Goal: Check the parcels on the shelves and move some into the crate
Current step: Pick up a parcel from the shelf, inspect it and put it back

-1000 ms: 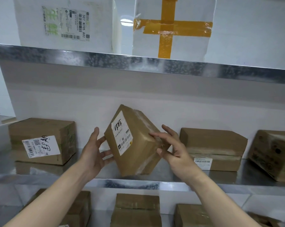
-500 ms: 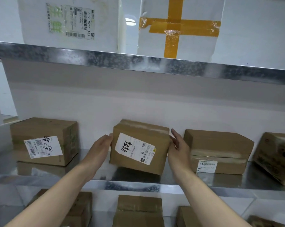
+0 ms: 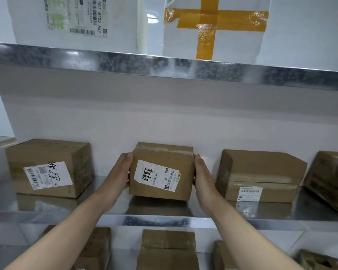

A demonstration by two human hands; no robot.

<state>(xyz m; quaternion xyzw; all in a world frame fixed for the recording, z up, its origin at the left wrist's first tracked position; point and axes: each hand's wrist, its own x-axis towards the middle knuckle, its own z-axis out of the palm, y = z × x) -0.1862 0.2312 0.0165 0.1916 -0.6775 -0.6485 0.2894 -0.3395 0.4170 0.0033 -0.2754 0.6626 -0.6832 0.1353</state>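
The hands, left hand [image 3: 121, 172] and right hand [image 3: 202, 176], press flat on opposite sides of the middle parcel [image 3: 162, 152] on the steel shelf [image 3: 164, 208], sandwiching it with its label [image 3: 157, 175] facing out, probably for reading. Their fingertips are hidden behind the parcel. It is unclear whether its base touches the shelf, and no crate is in view.

Parcel [image 3: 161, 172], tilted 1 s ago, now flat on shelf [image 3: 109, 207], left hand [image 3: 119, 172] & right hand [image 3: 202, 174] flanking it
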